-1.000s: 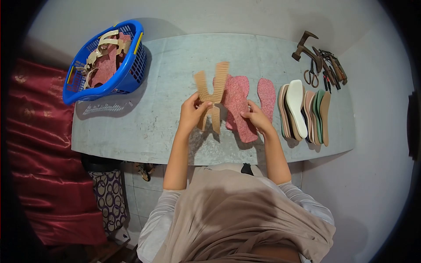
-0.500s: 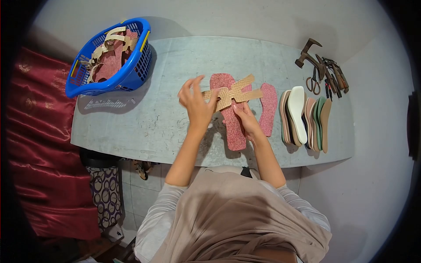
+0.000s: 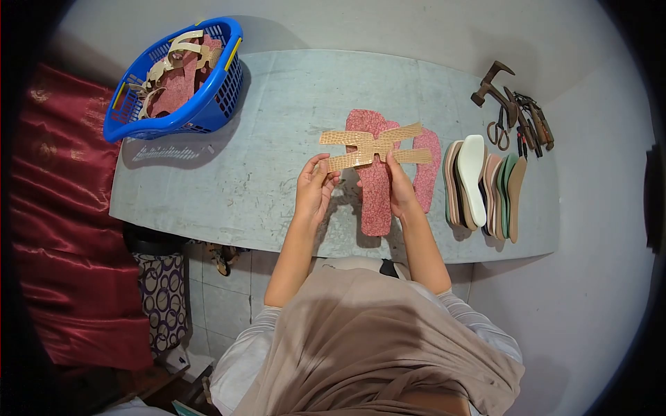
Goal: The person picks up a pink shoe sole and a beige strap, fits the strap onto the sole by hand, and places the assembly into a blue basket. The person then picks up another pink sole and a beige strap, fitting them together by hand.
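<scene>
A tan, crocodile-textured sandal strap [image 3: 373,151] shaped like an X lies across the front of a pink speckled insole [image 3: 375,201], its ends spreading out on both sides. My left hand [image 3: 316,191] pinches the strap's lower left end between thumb and fingers. My right hand [image 3: 402,186] grips the insole by its right edge, with the thumb on the strap near its middle and the other fingers mostly hidden beneath. Just to the right, a second pink insole [image 3: 429,166] is on the table, partly covered by the strap's right ends.
At the table's [image 3: 291,104] back left stands a blue basket [image 3: 182,119] with pink insoles and straps inside. Shoe soles in several colours, a white sole [image 3: 471,177] among them, line the right side. Behind them lie a hammer [image 3: 494,83], scissors [image 3: 497,132] and other hand tools.
My left hand has come down from above the strap to its lower left end, its fingers closing there. The strap's left ends are now spread apart over the insole. The right hand keeps its hold.
</scene>
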